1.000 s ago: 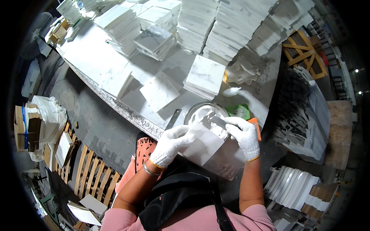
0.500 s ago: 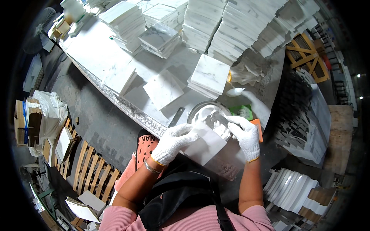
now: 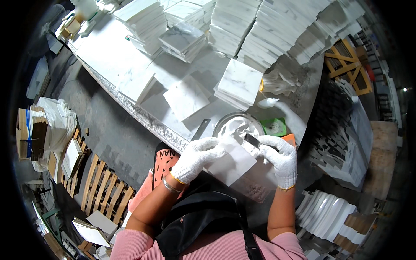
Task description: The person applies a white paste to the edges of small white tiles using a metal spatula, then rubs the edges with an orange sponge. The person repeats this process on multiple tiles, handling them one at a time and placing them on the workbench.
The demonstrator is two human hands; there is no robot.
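Observation:
In a white knit glove, my left hand [image 3: 197,159] is closed on the left edge of a white marble tile [image 3: 234,164], held tilted over the table's near edge. My right hand [image 3: 281,161], gloved too, grips a small scraper [image 3: 251,140] whose dark flat blade points left, close to the tile's upper right edge. Just behind the tile stands a round bowl [image 3: 215,126] of white paste, partly covered by the tile and scraper. A metal strip blade [image 3: 201,129] lies left of the bowl.
Beside the bowl are a green pad [image 3: 274,127], an orange block [image 3: 289,139] and a white squeeze bottle [image 3: 268,102]. Spare gloves [image 3: 281,80] lie behind them. Loose tiles [image 3: 186,99] and a tile stack [image 3: 239,83] sit farther back, before tall tile rows [image 3: 281,30].
My right hand has shifted slightly right and down, and the scraper blade has turned and shows more clearly over the tile's edge. My left hand keeps the tile in nearly the same place.

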